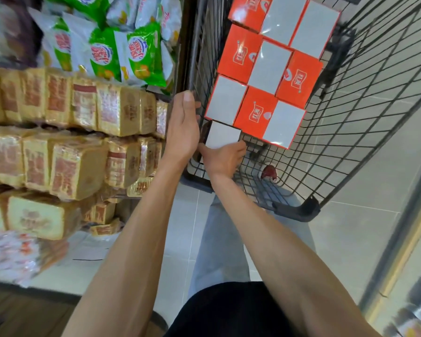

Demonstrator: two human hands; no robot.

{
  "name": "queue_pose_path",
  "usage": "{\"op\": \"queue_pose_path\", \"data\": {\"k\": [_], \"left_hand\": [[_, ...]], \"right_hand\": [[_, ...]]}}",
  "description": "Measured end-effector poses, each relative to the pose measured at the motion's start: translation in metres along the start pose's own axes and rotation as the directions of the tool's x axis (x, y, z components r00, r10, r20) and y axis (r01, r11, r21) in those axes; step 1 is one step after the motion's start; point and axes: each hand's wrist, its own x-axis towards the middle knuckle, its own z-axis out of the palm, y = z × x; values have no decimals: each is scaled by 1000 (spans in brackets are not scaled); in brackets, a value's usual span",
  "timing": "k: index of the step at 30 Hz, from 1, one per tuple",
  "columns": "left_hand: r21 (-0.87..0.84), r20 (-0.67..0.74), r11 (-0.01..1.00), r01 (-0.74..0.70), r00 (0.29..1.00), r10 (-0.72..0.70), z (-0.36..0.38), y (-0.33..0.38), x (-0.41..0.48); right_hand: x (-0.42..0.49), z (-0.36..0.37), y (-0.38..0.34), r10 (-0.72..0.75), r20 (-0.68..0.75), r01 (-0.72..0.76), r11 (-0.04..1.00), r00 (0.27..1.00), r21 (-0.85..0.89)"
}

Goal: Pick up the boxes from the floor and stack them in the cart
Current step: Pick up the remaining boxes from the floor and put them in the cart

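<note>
Box: the box [223, 136] sat low in the near left corner of the cart [350, 105], pale face up, just near of the stacked boxes [269, 66].
Right grip: the right grip [223, 158] pinched the box's near edge, thumb toward the left corner and fingers curled over the right end.
Left grip: the left grip [182, 125] stood edge-on beside the box's left side, thumb up near the cart's wire wall. Its fingers ran out of sight, so I cannot tell whether they pressed the box or hooked the wire.
Handling: probably light, stiff cardboard. The glossy faces looked slippery, so it would be best held by two opposite sides. Corners could dent against the wire.
Hidden: the box's sides and underside, and what it rested on. Whether it touched the stack was unclear.
Cut off: the far end of the stack left the frame at the top.
Hard to read: the shelf packs [83, 113] on the left were blurred, and a red object [268, 171] near the basket's near end was unidentifiable.
Floor: no boxes showed there.
</note>
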Motion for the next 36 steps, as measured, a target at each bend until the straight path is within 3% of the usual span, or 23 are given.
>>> {"op": "queue_pose_path", "data": {"k": [4,12,20,26,32,36], "left_hand": [[-28,25,1000,11,1000,-10,-1,-1,1],[-26,23,999,24,999,-24,-2,-2,3],[-11,10,1000,26,1000,-26,-2,-1,3],[-5,24,1000,23,999,-23,-3,0,3],[7,43,1000,3,999,-3,-4,0,3],[32,50,999,10,999,-11,-6,7,-2]], "right_hand": [[0,1,7,43,-44,-41,998,998,43],[15,21,-2,75,29,-75,997,997,-1],[20,11,11,14,10,-13,999,1000,-30],[23,14,8,12,81,-10,1000,997,-27],[31,-26,7,2,308,-9,1000,951,21],[42,-68,-9,-101,300,107,994,949,-3]]}}
